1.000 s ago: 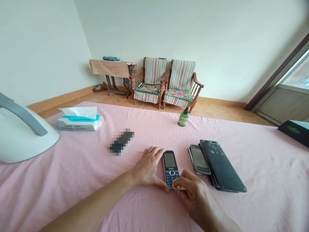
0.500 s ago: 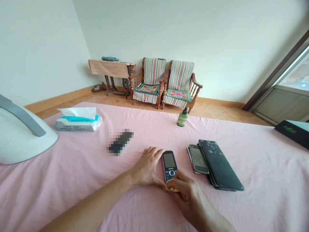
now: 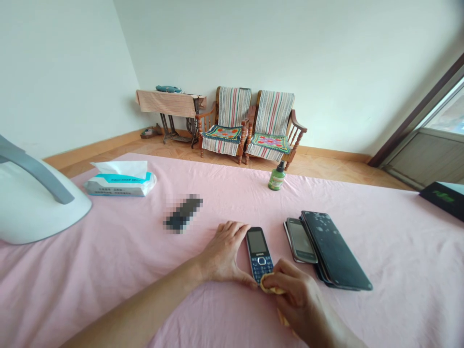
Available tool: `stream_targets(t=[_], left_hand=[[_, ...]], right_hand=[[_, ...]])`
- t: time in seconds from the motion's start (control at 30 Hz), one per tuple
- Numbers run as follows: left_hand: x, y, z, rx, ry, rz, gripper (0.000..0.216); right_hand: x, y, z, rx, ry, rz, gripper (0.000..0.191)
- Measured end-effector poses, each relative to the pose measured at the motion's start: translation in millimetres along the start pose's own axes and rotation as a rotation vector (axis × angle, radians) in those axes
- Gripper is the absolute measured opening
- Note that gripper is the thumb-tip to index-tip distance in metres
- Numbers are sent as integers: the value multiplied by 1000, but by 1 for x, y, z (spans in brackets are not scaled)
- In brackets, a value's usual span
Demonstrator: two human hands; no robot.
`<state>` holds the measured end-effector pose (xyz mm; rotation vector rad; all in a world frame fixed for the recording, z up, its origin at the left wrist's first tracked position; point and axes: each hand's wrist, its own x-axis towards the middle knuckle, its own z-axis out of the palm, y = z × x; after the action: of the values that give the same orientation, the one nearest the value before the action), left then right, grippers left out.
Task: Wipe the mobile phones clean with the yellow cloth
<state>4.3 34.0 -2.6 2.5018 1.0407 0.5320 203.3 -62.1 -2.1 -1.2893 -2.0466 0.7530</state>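
A dark blue keypad phone (image 3: 261,261) lies face up on the pink cloth, its small screen at the far end. My left hand (image 3: 224,253) steadies it from the left, fingertips by the top corner and thumb at the bottom corner. Pinched in my right hand (image 3: 299,292) is a yellow cloth (image 3: 271,283), pressed at the phone's lower right corner, where it hides some keys. Just right of my hands lie a grey phone (image 3: 302,240) and a stack of larger dark devices (image 3: 337,249), the top one with a smudged or chipped surface.
The pink bedsheet (image 3: 217,193) bears a tissue pack (image 3: 121,186), a blurred dark object (image 3: 183,213), a green spray bottle (image 3: 276,178) and a black box (image 3: 442,198). A white appliance with a grey handle (image 3: 39,203) stands left. Two wooden chairs (image 3: 271,121) are beyond.
My right hand and the yellow cloth have slid right across the phone's lower end, uncovering more keys. My left hand keeps its hold. The whole view has shifted slightly.
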Motion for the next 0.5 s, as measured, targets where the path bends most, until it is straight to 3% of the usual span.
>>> stream_targets(t=[0.13, 0.27, 0.5], left_hand=[[0, 1, 1, 4, 12, 0, 107], [0, 0, 2, 11, 9, 6, 109], [-1, 0, 2, 19, -2, -15, 113]], right_hand=[[0, -4, 4, -19, -14, -61, 28], [-1, 3, -4, -34, -4, 9, 38], [-2, 12, -17, -142, 104, 75, 35]])
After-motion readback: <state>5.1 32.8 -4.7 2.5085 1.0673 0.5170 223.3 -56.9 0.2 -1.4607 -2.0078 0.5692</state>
